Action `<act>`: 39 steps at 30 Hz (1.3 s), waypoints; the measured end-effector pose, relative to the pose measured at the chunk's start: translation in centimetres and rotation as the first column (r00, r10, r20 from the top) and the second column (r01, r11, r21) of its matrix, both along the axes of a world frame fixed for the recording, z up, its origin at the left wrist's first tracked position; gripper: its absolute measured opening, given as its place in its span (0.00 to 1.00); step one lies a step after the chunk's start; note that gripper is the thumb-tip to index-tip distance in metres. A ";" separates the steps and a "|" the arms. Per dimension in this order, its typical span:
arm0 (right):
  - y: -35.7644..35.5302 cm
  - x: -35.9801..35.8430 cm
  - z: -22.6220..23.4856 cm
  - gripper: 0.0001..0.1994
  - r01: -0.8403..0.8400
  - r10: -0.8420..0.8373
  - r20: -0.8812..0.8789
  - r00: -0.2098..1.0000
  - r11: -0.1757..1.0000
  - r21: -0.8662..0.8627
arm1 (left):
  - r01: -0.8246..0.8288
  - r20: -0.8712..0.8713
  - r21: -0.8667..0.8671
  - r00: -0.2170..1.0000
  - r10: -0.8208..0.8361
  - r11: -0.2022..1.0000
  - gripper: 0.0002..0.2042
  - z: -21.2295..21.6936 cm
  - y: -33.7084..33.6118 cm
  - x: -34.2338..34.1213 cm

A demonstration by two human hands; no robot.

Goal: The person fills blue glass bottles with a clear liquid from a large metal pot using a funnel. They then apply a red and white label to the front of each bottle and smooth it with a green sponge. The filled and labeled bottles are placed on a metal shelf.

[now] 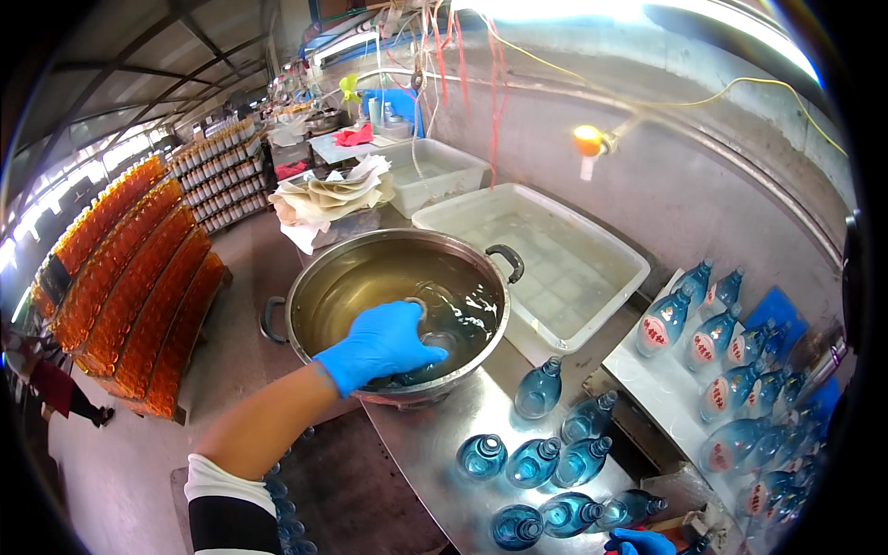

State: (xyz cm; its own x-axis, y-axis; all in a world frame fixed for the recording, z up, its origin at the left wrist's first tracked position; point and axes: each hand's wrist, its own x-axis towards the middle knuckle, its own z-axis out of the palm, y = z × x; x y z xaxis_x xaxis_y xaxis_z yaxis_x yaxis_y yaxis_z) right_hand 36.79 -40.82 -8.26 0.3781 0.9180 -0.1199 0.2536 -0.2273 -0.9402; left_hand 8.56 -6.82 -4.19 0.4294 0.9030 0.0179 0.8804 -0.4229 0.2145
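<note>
My left hand [384, 342], in a blue glove, reaches into a wide steel pot [301, 287] of yellowish liquid. It is closed around a blue glass bottle [433, 350] lying half under the surface. Only the top of my gloved right hand [638, 543] shows at the lower edge. It sits beside several blue glass bottles [536, 461] standing on the steel table [425, 444], and its grip is hidden.
A white tub [615, 277] of water stands right of the pot, a smaller tub [467, 166] behind. Labelled blue bottles [712, 347] lie in rows at right. A stack of paper [333, 194] lies behind the pot. Racks of orange bottles [139, 277] fill the left, with a person [55, 384] beside them.
</note>
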 end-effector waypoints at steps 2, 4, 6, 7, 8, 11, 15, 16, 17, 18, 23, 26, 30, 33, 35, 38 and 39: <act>0.5 -0.5 -0.2 0.10 0.000 -0.001 -0.024 1.000 1.000 -0.011 | -0.042 -0.134 -0.096 0.991 0.029 0.995 0.35 0.0 0.5 2.1; 0.5 -0.2 -0.7 0.10 -0.033 0.032 0.034 0.999 0.999 0.015 | -0.076 -0.248 -0.157 0.968 0.036 0.985 0.38 0.1 0.6 3.9; 0.4 -0.3 -0.5 0.10 -0.019 0.018 0.021 1.000 1.000 0.020 | -0.073 -0.265 -0.156 0.964 0.030 0.985 0.39 -0.2 0.9 4.4; 0.4 -0.3 -0.3 0.10 -0.005 0.004 0.013 1.000 1.000 0.022 | -0.073 -0.273 -0.156 0.961 0.028 0.985 0.39 -0.3 1.0 4.5; 0.2 -0.2 -0.2 0.10 0.013 -0.013 0.003 1.000 1.000 0.026 | -0.067 -0.266 -0.170 0.964 0.020 0.983 0.40 -0.3 1.2 4.6; -0.8 0.3 -0.6 0.10 0.037 -0.037 0.013 0.999 0.998 0.047 | -0.055 -0.208 -0.177 0.978 0.017 0.983 0.40 0.3 1.7 3.8; -1.7 0.7 -0.4 0.10 0.029 -0.030 0.011 1.000 0.999 0.028 | -0.112 -0.033 -0.192 0.994 0.108 0.975 0.41 1.1 2.2 1.1; -1.8 0.8 -0.3 0.10 0.028 -0.029 0.012 1.000 0.999 0.032 | -0.124 0.018 -0.194 0.991 0.130 0.973 0.42 1.1 2.2 0.4; -1.8 0.8 -0.3 0.10 0.026 -0.026 0.012 1.000 0.999 0.040 | -0.138 0.069 -0.193 0.986 0.154 0.971 0.42 1.1 2.2 -0.3; -1.9 0.7 -0.3 0.09 0.033 -0.033 0.008 0.999 0.998 0.046 | -0.142 0.105 -0.245 0.980 0.171 0.959 0.44 0.9 2.6 -1.0; -2.2 1.0 0.1 0.09 -0.044 0.038 0.101 0.994 0.998 0.052 | -0.172 0.339 -0.306 0.899 0.276 0.936 0.44 -0.4 2.6 -3.4; -2.3 0.9 0.6 0.09 -0.051 0.047 0.090 0.995 0.998 0.039 | -0.172 0.441 -0.272 0.852 0.281 0.947 0.45 -0.7 2.5 -4.4; -1.7 1.0 1.5 0.09 -0.112 0.104 0.165 0.981 0.993 0.036 | -0.113 0.597 -0.445 0.702 0.388 0.888 0.49 0.6 1.7 -5.2; 0.7 1.6 3.9 0.08 -0.286 0.286 0.308 0.907 0.957 -0.048 | -0.012 0.792 -0.367 0.521 0.319 0.930 0.52 0.8 2.1 -6.8; 3.5 1.7 6.4 0.10 -0.407 0.340 0.490 0.802 0.913 0.033 | 0.055 0.894 -0.184 0.424 0.144 0.981 0.54 1.4 2.5 -5.7; 10.0 0.4 9.9 0.11 -0.491 0.372 0.582 0.724 0.870 0.054 | 0.142 0.959 -0.022 0.281 -0.019 0.990 0.50 3.5 2.0 -3.5; 12.9 -0.5 10.0 0.14 -0.528 0.299 0.668 0.681 0.833 0.166 | 0.143 0.951 -0.001 0.305 -0.043 0.990 0.47 4.0 2.0 -3.6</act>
